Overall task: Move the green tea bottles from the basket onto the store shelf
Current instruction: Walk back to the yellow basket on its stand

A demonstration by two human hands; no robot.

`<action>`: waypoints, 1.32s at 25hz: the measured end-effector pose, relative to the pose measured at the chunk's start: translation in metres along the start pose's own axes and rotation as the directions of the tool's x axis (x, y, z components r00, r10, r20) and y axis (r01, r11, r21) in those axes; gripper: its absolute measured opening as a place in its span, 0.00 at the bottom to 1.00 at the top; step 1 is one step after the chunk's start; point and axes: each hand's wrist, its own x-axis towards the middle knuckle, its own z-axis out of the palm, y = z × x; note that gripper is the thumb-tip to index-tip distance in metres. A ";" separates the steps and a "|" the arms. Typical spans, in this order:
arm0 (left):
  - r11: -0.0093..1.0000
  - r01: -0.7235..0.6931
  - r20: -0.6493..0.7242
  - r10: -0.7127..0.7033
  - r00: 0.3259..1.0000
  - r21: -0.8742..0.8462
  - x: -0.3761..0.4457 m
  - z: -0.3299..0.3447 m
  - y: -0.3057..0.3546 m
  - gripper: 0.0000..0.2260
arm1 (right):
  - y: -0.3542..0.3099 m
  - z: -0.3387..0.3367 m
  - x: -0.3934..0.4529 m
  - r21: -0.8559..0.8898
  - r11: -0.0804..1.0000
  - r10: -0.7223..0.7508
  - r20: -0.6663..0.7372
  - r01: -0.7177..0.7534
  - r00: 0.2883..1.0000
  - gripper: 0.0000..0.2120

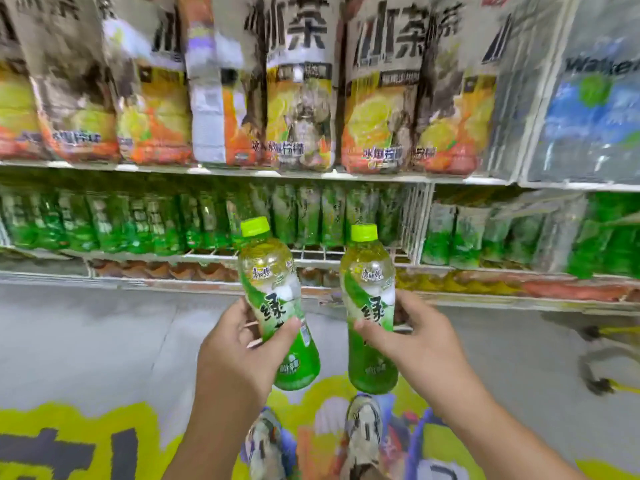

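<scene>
You hold one green tea bottle per hand: left grip around left bottle, right grip around right bottle, both upright, caps facing green-bottle shelf, ready for placing.

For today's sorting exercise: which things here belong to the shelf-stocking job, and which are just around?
Job: left hand; left bottle; right hand; right bottle; green bottle shelf.

Around: lemon tea bottles; water packs; floor sticker; shoes.
</scene>
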 end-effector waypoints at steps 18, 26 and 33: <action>0.997 -0.070 0.142 0.068 0.988 0.014 0.172 0.043 -0.102 0.13 | 0.109 0.047 0.151 0.078 0.996 0.052 -0.302 -0.030 0.952 0.10; 0.988 -0.115 0.126 0.102 0.987 0.105 0.205 0.064 -0.089 0.07 | 0.105 0.014 0.262 -0.072 0.987 0.100 -0.427 -0.144 0.899 0.20; 0.989 -0.059 0.089 0.047 0.995 0.138 0.220 0.069 -0.096 0.09 | 0.121 0.017 0.324 -0.268 0.940 0.058 -0.487 -0.212 0.871 0.15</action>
